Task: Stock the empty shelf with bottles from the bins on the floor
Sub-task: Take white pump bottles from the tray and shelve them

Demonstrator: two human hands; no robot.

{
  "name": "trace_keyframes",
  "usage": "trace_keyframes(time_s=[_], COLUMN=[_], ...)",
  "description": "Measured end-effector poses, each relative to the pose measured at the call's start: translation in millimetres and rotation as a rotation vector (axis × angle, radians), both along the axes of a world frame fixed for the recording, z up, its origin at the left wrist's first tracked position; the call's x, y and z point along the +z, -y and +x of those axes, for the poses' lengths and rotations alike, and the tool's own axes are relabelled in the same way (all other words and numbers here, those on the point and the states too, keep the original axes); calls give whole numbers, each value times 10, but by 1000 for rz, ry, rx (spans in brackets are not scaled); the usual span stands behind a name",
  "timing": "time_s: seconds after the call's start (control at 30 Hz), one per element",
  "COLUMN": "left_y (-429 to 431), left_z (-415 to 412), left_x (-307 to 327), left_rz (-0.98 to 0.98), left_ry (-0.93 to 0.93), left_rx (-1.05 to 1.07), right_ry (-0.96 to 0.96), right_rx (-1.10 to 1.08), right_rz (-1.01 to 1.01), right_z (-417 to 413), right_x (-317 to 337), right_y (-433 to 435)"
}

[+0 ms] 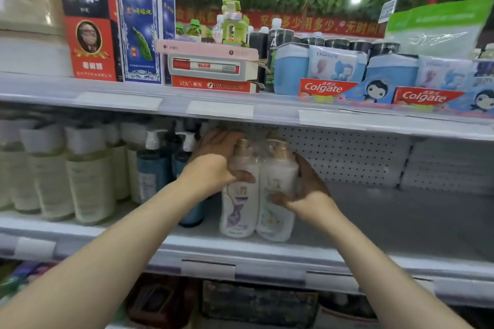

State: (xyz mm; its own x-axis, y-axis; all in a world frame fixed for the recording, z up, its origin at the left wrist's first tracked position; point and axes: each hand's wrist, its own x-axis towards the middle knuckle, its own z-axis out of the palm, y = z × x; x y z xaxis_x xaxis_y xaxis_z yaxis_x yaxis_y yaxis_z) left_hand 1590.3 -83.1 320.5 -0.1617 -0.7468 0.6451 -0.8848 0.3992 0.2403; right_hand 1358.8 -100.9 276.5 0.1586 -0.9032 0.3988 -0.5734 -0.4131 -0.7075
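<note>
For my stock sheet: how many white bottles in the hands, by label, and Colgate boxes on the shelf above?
White plastic bottle, purple label: 1
White plastic bottle, pale flower label: 1
Red-and-blue Colgate cardboard boxes: 2
Total: 4

Label print on the two white bottles (242, 211) unreadably blurred; pale bottles (53, 176) at far left partly off-frame.

Two white plastic bottles (240, 216) stand side by side, touching, near the front of the grey metal shelf (387, 224), held between the left hand (213, 165) and the right hand (307, 187). Just left of them stand blue pump bottles (152, 171), and farther left pale clear bottles (88, 179). Red cardboard toothpaste cartons (328, 89) lie on the white upper shelf (120, 88), to the right.
</note>
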Motion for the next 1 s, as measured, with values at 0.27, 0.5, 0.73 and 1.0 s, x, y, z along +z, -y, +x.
trace_keyframes(time_s=[0.27, 0.5, 0.73, 1.0], left_y=[150, 373, 569, 617], left_z=[-18, -30, -26, -47], left_x=[-113, -85, -71, -64], left_rz=[-75, 9, -9, 27], left_ry=[276, 334, 407, 476], left_rx=[173, 261, 344, 411], right_ry=[-39, -81, -6, -34], right_rx=[-29, -57, -23, -16], right_rz=[159, 129, 127, 138], right_z=[44, 190, 286, 292], right_x=[-88, -129, -168, -199], right_y=[220, 480, 707, 793])
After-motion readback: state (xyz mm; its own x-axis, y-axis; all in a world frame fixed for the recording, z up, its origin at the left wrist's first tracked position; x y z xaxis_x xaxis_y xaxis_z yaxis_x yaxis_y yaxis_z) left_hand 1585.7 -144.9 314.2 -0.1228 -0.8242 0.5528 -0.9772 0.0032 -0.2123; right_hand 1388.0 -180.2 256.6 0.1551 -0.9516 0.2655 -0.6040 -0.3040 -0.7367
